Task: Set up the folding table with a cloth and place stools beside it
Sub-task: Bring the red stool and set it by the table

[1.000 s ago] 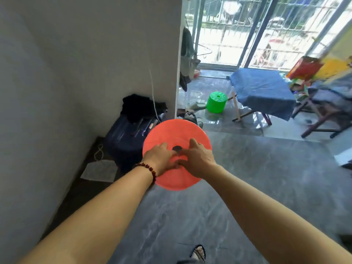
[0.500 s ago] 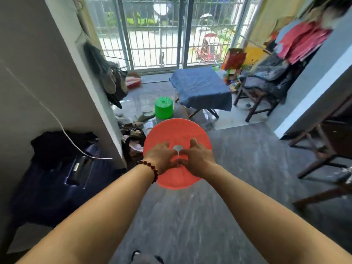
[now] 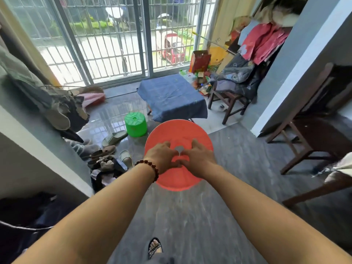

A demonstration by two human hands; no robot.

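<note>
I carry a round red plastic stool (image 3: 179,130) in front of me, seen from above its seat. My left hand (image 3: 162,157) and my right hand (image 3: 198,158) both grip it at the hole in the middle of the seat. Ahead, near the barred glass doors, stands the folding table (image 3: 190,119), its top covered by a blue cloth (image 3: 171,96). A green plastic stool (image 3: 135,124) stands on the glossy floor just left of the table.
A wall corner (image 3: 38,149) juts in on the left with clothes hanging on it and shoes (image 3: 106,149) at its foot. Wooden chairs (image 3: 228,100) piled with clothes stand right of the table. A dark wooden chair (image 3: 312,134) stands at the right.
The view has swung right and moved forward past the wall corner. The table and green stool are nearer. Both hands keep the same grip on the red stool.
</note>
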